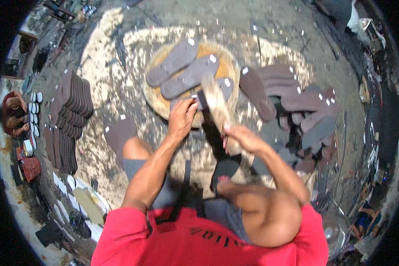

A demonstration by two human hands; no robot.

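Note:
A round wooden block (148, 98) stands in front of me with three grey-brown sandal soles on it. The far sole (170, 65) and the middle sole (191, 76) lie slanted side by side. The near sole (227, 88) is partly covered by my hands and tools. My left hand (182, 117) is closed at the near sole, pinching a small dark tool (202, 100) whose kind I cannot make out. In my right hand (244, 138), closed round its lower end, is a pale wooden mallet (217, 105), smeared by motion, its head close beside the dark tool.
Stacks of brown soles (73, 99) stand on the left. More soles (306, 95) lie heaped at the right, and a pair (122, 128) rests near my left knee. Another person (14, 113) sits at the far left by white soles (35, 108) and a red basket (31, 169).

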